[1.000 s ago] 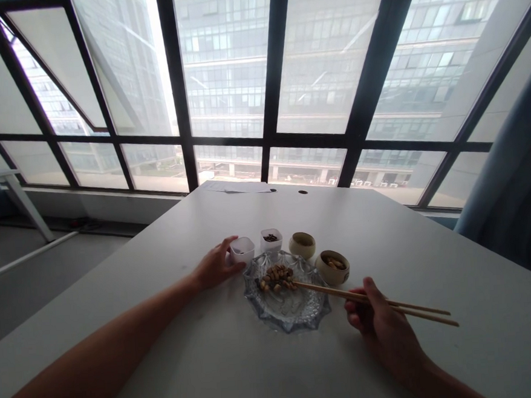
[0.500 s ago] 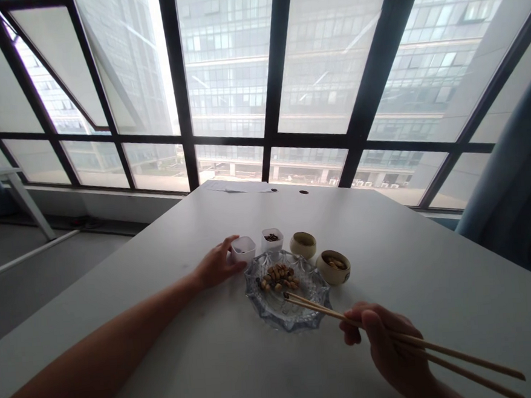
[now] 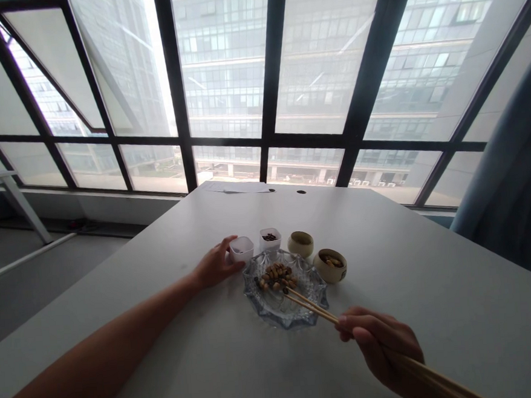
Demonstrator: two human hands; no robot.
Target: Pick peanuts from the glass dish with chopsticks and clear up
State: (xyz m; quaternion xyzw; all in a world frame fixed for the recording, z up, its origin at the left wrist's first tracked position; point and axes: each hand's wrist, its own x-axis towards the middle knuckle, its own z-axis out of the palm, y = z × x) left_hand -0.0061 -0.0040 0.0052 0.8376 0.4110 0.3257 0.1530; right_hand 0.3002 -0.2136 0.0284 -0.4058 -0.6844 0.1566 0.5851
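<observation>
My left hand [image 3: 215, 265] rests on the white table [image 3: 163, 303] with its fingers curled round a small white square cup [image 3: 242, 249]. My right hand [image 3: 382, 345] grips a pair of wooden chopsticks [image 3: 312, 305]. Their tips touch the near edge of a pile of nuts and beans [image 3: 276, 275] on a scalloped glass plate [image 3: 282, 310]. Behind the plate stand a second white cup [image 3: 269, 239] with dark bits in it, a tan round cup [image 3: 301, 244] and a tan cup holding nuts [image 3: 331, 265].
A sheet of paper [image 3: 240, 188] and a small dark round thing [image 3: 301, 191] lie at the table's far edge by the large black-framed windows. A blue curtain [image 3: 515, 193] hangs at the right. Another white table's leg [image 3: 20, 204] shows far left.
My right hand drew back toward me and lowered, swinging the chopsticks steeper; their tips left the pile, then returned to its near edge. My left hand stayed on the white cup.
</observation>
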